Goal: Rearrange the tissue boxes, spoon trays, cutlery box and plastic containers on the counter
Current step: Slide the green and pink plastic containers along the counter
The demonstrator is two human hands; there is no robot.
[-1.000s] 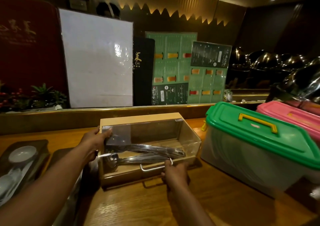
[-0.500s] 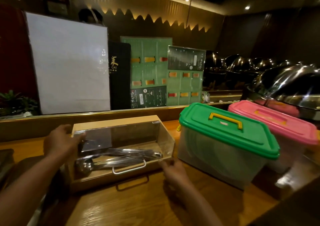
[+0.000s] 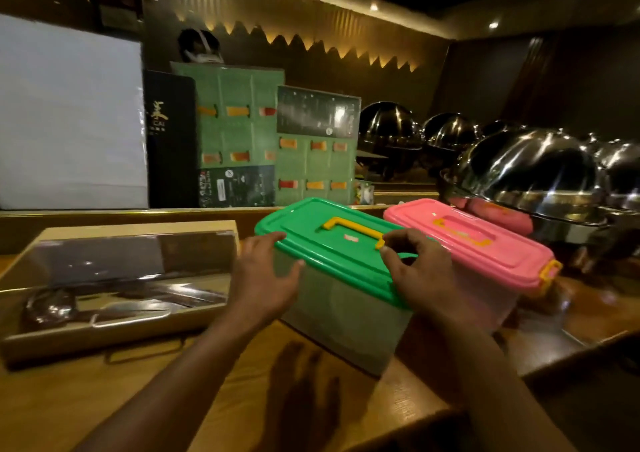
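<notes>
A clear plastic container with a green lid [image 3: 332, 244] and a yellow handle stands in the middle of the wooden counter [image 3: 194, 392]. My left hand [image 3: 265, 280] is spread at its near-left corner, fingers at the lid rim. My right hand [image 3: 420, 275] hovers at the lid's near-right edge with fingers curled, close to the handle's end. Neither hand has a firm hold. Behind it on the right sits a pink-lidded container [image 3: 485, 240]. The wooden cutlery box [image 3: 114, 278] with a clear lid lies at the left, with metal ladles inside.
Menu boards and a white panel [image 3: 69, 119] lean against the ledge behind the counter. Several steel chafing-dish domes [image 3: 530, 171] crowd the right side. The counter's front edge runs bottom right.
Both hands have let go of the cutlery box and moved right to the green-lidded container. The view has swung to the right.
</notes>
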